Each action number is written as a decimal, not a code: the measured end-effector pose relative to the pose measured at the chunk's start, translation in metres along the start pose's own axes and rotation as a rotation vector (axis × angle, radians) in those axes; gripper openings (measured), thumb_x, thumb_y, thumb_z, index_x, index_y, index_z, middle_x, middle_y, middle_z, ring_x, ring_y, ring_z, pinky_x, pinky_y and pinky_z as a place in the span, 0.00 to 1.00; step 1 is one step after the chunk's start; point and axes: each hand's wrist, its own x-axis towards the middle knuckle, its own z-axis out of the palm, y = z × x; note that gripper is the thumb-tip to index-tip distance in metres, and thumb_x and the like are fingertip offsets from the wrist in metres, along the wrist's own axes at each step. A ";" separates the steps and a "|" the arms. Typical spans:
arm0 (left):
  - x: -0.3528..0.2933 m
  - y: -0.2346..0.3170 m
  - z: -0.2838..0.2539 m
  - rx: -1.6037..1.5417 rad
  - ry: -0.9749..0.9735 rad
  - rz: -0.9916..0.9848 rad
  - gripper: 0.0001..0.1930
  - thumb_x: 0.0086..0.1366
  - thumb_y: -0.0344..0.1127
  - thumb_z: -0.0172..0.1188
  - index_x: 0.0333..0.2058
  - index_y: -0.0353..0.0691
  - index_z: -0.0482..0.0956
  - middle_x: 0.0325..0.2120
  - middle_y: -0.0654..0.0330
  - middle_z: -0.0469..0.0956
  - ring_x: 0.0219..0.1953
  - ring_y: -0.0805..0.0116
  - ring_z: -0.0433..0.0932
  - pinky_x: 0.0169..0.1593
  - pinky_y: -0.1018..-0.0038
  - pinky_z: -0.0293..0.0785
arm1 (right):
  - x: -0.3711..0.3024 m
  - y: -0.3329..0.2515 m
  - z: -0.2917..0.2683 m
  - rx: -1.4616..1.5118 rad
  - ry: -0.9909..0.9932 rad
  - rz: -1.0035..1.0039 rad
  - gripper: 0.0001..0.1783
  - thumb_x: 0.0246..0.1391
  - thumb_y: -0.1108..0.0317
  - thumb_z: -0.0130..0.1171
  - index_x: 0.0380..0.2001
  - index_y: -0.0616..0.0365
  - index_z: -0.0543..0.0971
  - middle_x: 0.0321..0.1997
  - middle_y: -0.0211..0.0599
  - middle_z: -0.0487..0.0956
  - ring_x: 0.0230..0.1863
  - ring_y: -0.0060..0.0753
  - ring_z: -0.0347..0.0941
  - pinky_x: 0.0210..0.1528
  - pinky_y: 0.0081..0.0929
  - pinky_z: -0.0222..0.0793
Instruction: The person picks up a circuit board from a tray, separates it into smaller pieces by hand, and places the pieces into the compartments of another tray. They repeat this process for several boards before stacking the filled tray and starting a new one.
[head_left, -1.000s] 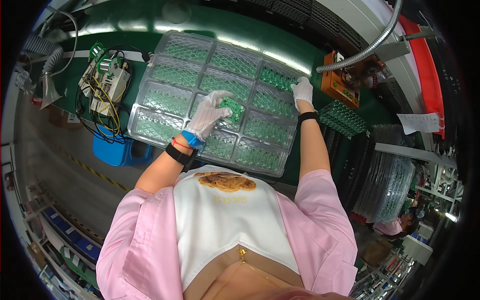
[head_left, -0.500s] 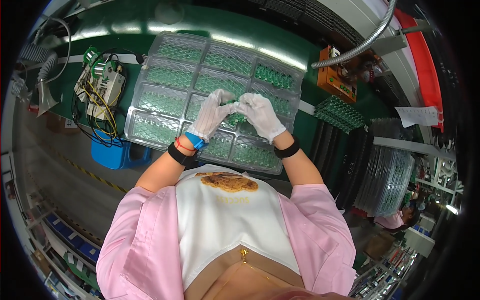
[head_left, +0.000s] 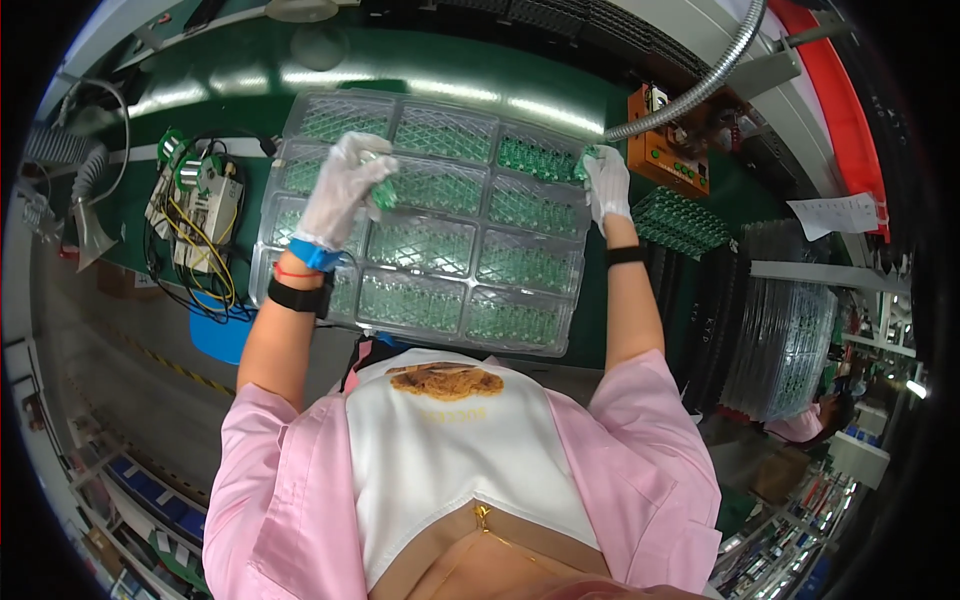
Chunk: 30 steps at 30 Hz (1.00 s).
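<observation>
My left hand (head_left: 343, 195), in a white glove with a blue band at the wrist, is closed on a small green circuit board (head_left: 383, 192) above the left part of a clear plastic compartment tray (head_left: 384, 215). At the tray's far right edge, my gloved right hand (head_left: 609, 185) grips another small green circuit board (head_left: 588, 162), partly hidden by the fingers. Rows of green boards show through the tray's compartments. One far-right compartment holds boards (head_left: 537, 159) that look brighter and darker green than the rest.
An orange control box (head_left: 665, 150) stands beyond the tray on the right, with a stack of green boards (head_left: 680, 222) nearer. Clear trays (head_left: 785, 345) are stacked farther right. On the left lie a white device with cables (head_left: 205, 215) and green reels. A flexible metal hose (head_left: 690, 105) hangs at upper right.
My hands were together over the middle of the tray. They have now parted: the left moved left and away, the right moved right toward the tray's far right edge.
</observation>
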 end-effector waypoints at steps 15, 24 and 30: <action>0.183 -0.109 -0.004 0.937 0.004 0.268 0.07 0.52 0.45 0.62 0.29 0.53 0.82 0.29 0.57 0.78 0.34 0.59 0.76 0.40 0.69 0.72 | -0.010 0.016 0.011 -0.679 0.315 -0.163 0.18 0.52 0.69 0.55 0.48 0.53 0.71 0.44 0.46 0.72 0.42 0.53 0.73 0.41 0.44 0.71; 0.166 -0.113 -0.013 1.316 0.315 0.127 0.16 0.45 0.47 0.69 0.34 0.56 0.80 0.38 0.59 0.73 0.45 0.55 0.72 0.43 0.59 0.71 | -0.062 0.049 -0.135 -0.843 0.450 -0.325 0.22 0.46 0.72 0.59 0.48 0.53 0.72 0.43 0.43 0.76 0.45 0.47 0.72 0.46 0.39 0.69; 0.161 -0.099 -0.008 1.370 0.349 -0.136 0.15 0.48 0.47 0.67 0.36 0.55 0.79 0.40 0.58 0.73 0.46 0.52 0.72 0.45 0.58 0.70 | -0.047 0.091 -0.170 -0.927 0.341 -0.572 0.19 0.46 0.73 0.58 0.44 0.52 0.73 0.41 0.44 0.76 0.45 0.49 0.72 0.47 0.40 0.69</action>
